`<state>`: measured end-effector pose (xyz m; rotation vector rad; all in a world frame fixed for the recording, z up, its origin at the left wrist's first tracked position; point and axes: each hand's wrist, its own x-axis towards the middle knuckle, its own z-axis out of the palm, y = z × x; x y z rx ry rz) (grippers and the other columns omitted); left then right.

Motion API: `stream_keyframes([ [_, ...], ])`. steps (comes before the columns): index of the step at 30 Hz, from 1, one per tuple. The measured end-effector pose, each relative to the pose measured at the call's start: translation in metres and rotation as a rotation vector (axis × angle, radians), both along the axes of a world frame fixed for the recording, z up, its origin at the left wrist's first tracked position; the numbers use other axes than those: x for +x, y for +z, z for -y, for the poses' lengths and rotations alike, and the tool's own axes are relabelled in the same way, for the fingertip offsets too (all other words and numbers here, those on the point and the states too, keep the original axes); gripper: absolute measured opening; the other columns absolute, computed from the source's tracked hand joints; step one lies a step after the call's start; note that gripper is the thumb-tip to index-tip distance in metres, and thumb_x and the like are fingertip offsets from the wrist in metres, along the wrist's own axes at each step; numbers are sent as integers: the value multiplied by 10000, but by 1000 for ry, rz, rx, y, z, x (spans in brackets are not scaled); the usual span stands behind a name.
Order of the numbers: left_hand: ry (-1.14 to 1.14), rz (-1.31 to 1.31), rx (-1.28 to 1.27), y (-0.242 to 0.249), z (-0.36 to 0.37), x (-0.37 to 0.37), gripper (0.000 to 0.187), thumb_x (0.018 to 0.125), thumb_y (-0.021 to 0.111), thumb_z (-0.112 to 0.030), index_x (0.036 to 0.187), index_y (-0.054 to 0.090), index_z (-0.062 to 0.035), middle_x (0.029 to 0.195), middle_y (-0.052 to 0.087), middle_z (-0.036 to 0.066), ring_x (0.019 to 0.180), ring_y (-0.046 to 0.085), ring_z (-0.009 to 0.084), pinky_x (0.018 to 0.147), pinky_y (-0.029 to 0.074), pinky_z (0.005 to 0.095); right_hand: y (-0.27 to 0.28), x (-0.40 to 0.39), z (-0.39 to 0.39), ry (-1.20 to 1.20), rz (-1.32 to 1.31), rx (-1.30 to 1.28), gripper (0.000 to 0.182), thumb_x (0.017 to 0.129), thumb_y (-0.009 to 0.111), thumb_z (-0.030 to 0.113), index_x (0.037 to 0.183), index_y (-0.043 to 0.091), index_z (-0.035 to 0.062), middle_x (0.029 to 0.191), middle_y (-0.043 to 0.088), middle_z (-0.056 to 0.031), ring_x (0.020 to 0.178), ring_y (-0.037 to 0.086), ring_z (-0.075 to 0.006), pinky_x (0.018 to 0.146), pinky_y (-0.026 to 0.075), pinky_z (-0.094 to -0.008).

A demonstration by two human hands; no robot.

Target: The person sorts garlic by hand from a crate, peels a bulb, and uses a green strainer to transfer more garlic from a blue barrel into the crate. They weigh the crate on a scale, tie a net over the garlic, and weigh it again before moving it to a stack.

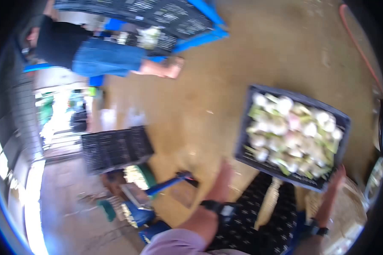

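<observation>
A dark crate [242, 123] full of white bulbs with green stems [291, 127] lies at the right, tilted in view. At its lower right corner my right hand [338, 175] is closed on the rim. My left hand [226, 172] is near the crate's lower left corner, with a small gap between them in view; motion blur hides its fingers.
Someone in a dark top and blue shorts [108, 57] is by a blue-framed rack of black trays [178, 19] at upper left. A black crate [117, 148] and bins with pale contents [136, 176] stand at lower left. A red hose [357, 42] curves at upper right.
</observation>
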<state>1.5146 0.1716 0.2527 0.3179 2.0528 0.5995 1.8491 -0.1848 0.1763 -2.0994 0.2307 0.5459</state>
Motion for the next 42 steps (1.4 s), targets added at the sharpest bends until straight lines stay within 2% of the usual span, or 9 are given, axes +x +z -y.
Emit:
stream_keyframes([
  [1, 200, 223, -195, -7, -3, -3, 424, 895, 395, -373, 1126, 515, -38, 1073, 571, 162, 1017, 544, 262, 916, 405, 447, -30, -6, 26, -81, -479, 769, 375, 912, 400, 303, 1143, 538, 42, 1090, 596, -82, 985, 572, -195, 868, 455, -339],
  [2, 390, 478, -419, -9, -6, -5, 461, 913, 348, -421, 1131, 514, -50, 1081, 575, 159, 1028, 545, 268, 936, 400, 469, 11, -13, -1, -8, -599, 817, 401, 917, 370, 336, 1150, 537, 56, 1098, 594, -61, 980, 576, -188, 875, 454, -332],
  [7, 20, 818, -192, -40, -8, -15, 346, 929, 353, -292, 1090, 547, -55, 1052, 606, 133, 983, 581, 261, 872, 473, 413, 10, -22, -5, -101, -711, 549, 343, 894, 428, 271, 1127, 547, 49, 1035, 612, -52, 918, 598, -171, 812, 475, -325],
  [12, -245, 598, -296, -53, -12, -41, 219, 923, 411, -246, 859, 578, -120, 656, 563, 9, 481, 497, 125, 391, 372, 248, 39, -29, -23, -97, -651, 620, 336, 918, 368, 210, 1150, 531, 29, 1066, 606, -73, 929, 604, -183, 821, 481, -316],
  [21, 46, 362, -339, -37, -37, -26, 375, 871, 544, -345, 565, 397, -187, 434, 294, -41, 336, 233, 107, 343, 170, 268, 1, -41, 1, -433, -557, 647, 232, 915, 396, 184, 1099, 517, 109, 1037, 593, -92, 909, 596, -231, 802, 497, -363],
  [34, -48, 624, -269, 111, -46, 54, 242, 856, 571, -303, 708, 501, -124, 503, 419, -15, 443, 392, 115, 434, 320, 230, 34, -49, 21, -258, -348, 402, 385, 911, 444, 311, 1134, 546, 14, 1063, 610, -132, 949, 584, -286, 831, 449, -358],
  [36, -230, 733, -244, 95, -48, 73, 203, 851, 588, -261, 727, 517, -118, 529, 440, -9, 455, 415, 119, 455, 355, 242, 120, -37, -13, 508, -193, -538, 305, 888, 483, 285, 959, 598, 12, 883, 610, -218, 811, 574, -374, 715, 449, -398],
  [38, -316, 789, -281, 82, -48, 84, 132, 838, 610, -220, 802, 567, -100, 543, 460, -9, 456, 421, 116, 446, 360, 237, 165, -39, -40, 619, 17, -549, 236, 866, 498, 218, 802, 579, 6, 735, 546, -252, 716, 522, -426, 617, 407, -453],
  [42, -1424, -114, 409, 81, -48, 102, 131, 813, 615, -151, 923, 643, -86, 699, 599, 61, 577, 566, 195, 546, 454, 297, 221, -16, -132, 719, 431, -429, 164, 839, 504, 126, 749, 553, -1, 677, 521, -219, 686, 512, -424, 598, 380, -488],
])
